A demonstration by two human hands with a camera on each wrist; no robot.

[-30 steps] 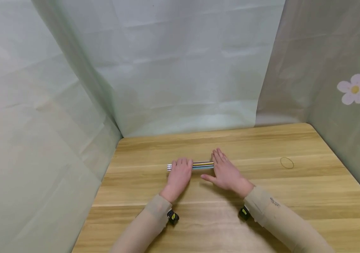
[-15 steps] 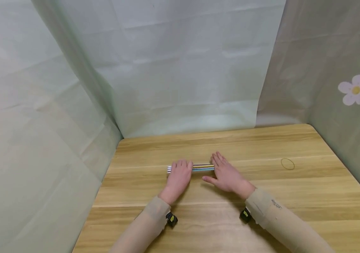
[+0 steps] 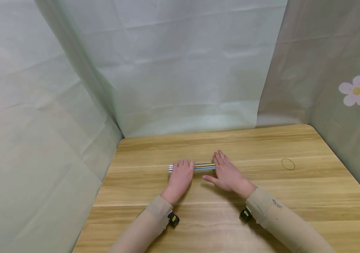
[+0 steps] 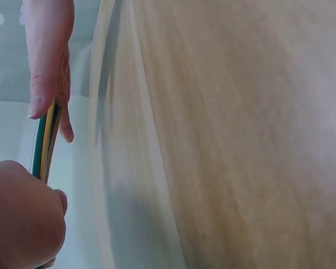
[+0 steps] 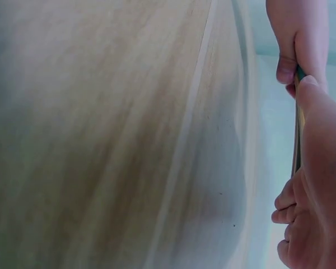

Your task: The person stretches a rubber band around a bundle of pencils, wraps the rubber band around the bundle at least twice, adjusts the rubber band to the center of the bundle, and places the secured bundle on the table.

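A bundle of pencils [image 3: 204,167] in several colours, yellow, light blue and dark among them, lies crosswise above the table in the head view. My left hand [image 3: 181,177] grips it with fingers curled over the top, and silvery ends [image 3: 170,168] stick out to its left. At the opposite end, the palm side of my right hand [image 3: 228,175] touches the tips, its fingers straight and the thumb spread apart. In the left wrist view, green and yellow pencils [image 4: 45,140] span the gap between both hands. The left palm hides the bundle's middle.
A thin yellowish rubber band [image 3: 288,169] lies on the wooden table [image 3: 319,196] to the right of the hands. Pale cloth [image 3: 180,77] hangs behind and on both sides. A small black camera [image 3: 173,219] sits at each wrist.
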